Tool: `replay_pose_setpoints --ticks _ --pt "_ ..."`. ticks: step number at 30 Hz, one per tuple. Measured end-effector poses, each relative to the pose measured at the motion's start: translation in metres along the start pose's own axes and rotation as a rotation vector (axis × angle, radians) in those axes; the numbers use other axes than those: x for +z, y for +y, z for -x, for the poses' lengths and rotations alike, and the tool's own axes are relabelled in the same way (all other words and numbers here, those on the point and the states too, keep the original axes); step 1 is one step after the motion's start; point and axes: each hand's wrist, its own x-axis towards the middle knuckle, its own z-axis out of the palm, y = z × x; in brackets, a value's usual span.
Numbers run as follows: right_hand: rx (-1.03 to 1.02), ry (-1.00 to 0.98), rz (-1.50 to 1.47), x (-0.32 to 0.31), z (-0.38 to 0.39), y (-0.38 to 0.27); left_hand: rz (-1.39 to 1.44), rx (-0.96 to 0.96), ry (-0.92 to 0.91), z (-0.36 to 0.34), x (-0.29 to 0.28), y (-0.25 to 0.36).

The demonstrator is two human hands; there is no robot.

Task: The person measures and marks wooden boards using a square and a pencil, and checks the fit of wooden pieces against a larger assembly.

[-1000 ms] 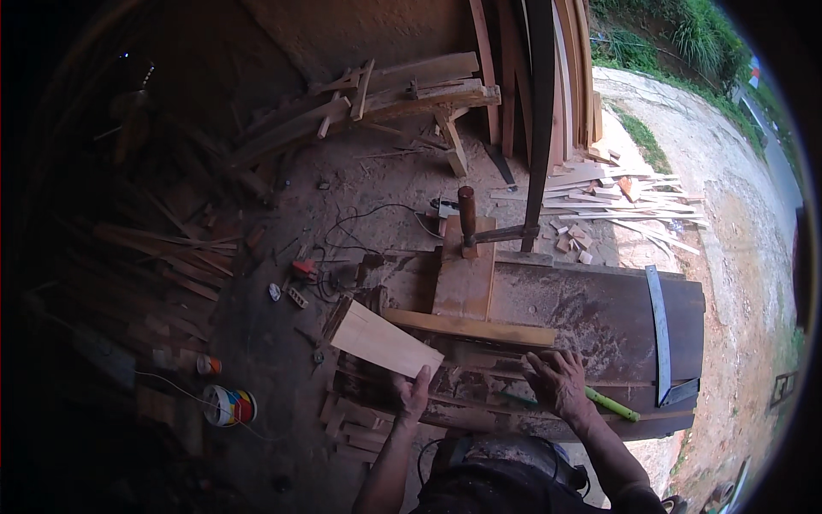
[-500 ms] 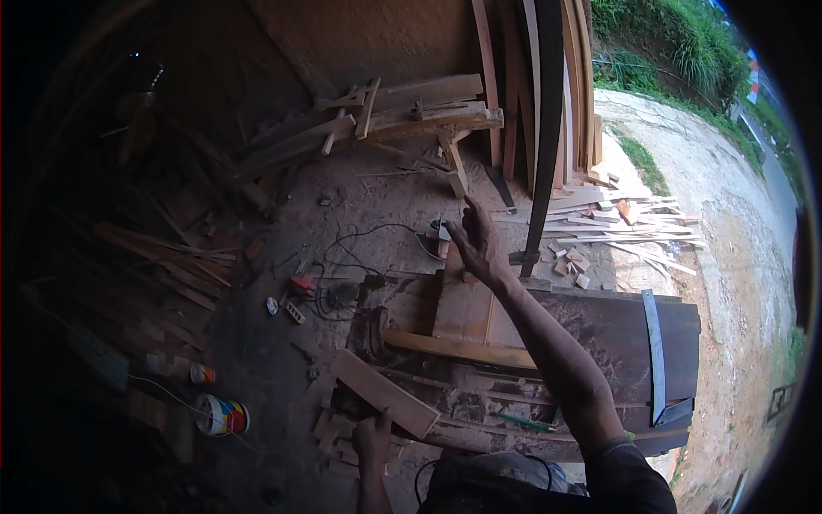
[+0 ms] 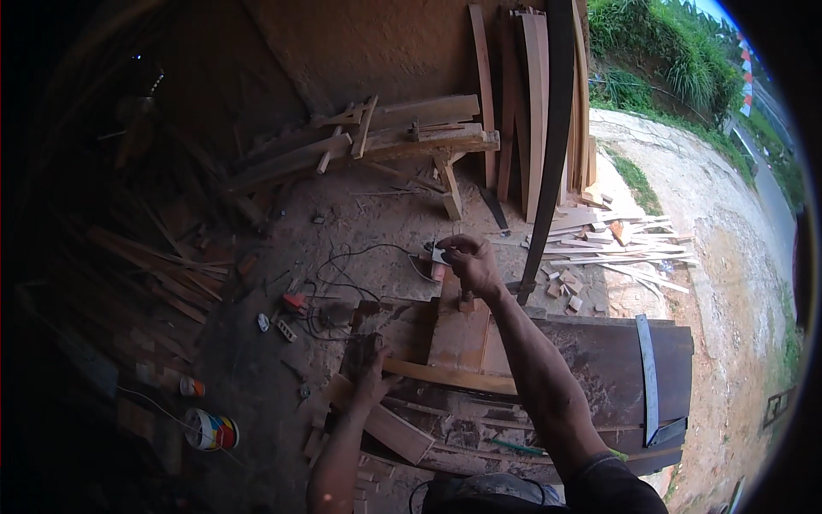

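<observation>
My right hand (image 3: 471, 267) is closed around the top of an upright wooden handle (image 3: 467, 300), which stands on a flat board (image 3: 454, 338) across the workbench beside a long dark upright bar (image 3: 542, 218). My left hand (image 3: 374, 370) is at the bench's left end, beside a yellowish wooden strip (image 3: 445, 377); its fingers are curled on something I cannot make out. A short board (image 3: 402, 433) lies under my left forearm. The dark benchtop (image 3: 599, 368) also carries a metal square (image 3: 646, 377) and a thin green stick (image 3: 509, 447).
A trestle (image 3: 449, 193) stands behind, planks (image 3: 535, 111) lean upright, and sticks (image 3: 625, 248) lie piled at right. On the floor are a red tool (image 3: 295, 301), cables, a power strip (image 3: 287, 331), a paint bucket (image 3: 210, 428) and dark wood scraps (image 3: 163, 283). A driveway borders the right.
My right hand has risen from the bench front to the upright handle and closed on it. My left hand has left the short board, now lying lower, and moved up to the bench's left end.
</observation>
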Motion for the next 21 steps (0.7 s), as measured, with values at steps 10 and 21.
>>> replay_pose_setpoints --ticks 10,21 --pt "-0.156 0.236 0.124 0.018 0.009 -0.004 -0.126 0.040 -0.120 -0.017 -0.016 -0.017" --pt "0.192 -0.508 -0.242 -0.031 -0.021 -0.011 -0.023 0.042 -0.132 -0.023 -0.010 -0.011"
